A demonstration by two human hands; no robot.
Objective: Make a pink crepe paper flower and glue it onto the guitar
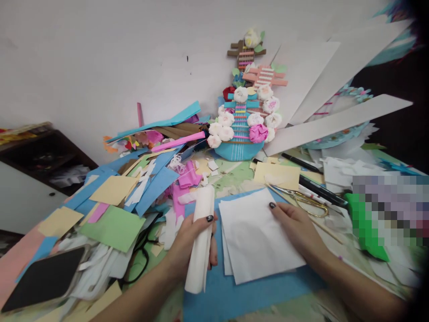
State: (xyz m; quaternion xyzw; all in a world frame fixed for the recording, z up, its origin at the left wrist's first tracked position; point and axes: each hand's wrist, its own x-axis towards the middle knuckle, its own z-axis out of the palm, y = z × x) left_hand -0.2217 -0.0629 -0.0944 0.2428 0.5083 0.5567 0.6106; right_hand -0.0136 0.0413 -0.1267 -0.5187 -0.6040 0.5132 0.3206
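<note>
Fingers (pixel 213 252) of my left hand (pixel 182 239) are wrapped around a white paper roll (pixel 198 264), thumb pressed across its near-right face, the rest curled round the far side; closed, firm enough by the look of it. My right hand (pixel 298 228) has its thumb lying on the far-right corner of a small stack of white sheets (pixel 258 241). Other fingers there are hidden, so I can't tell whether they pinch the corner or just rest by it. Hand's a bit blurred too.

Key relation, as I judge it: roll versus sheets. Roll sits just left of the stack, narrow strip of blue paper (pixel 234 304) showing between, not touching as far as I see. Its long axis runs away from me, far end leaning slightly right. Stack is flat on the blue paper, squarish, edges a little out of line. Left hand is on the roll and near the stack's left edge; right hand is nearer the sheets, already in contact. Can't judge the roll's height over the table (pixel 228 172).

Nearby: scissors (pixel 291 193) and a thin stick (pixel 326 230) lie beyond and right of the right hand. Phone (pixel 45 279) at far left on scraps. Flower-trimmed blue paper decoration (pixel 239 151) stands behind, against the wall.
</note>
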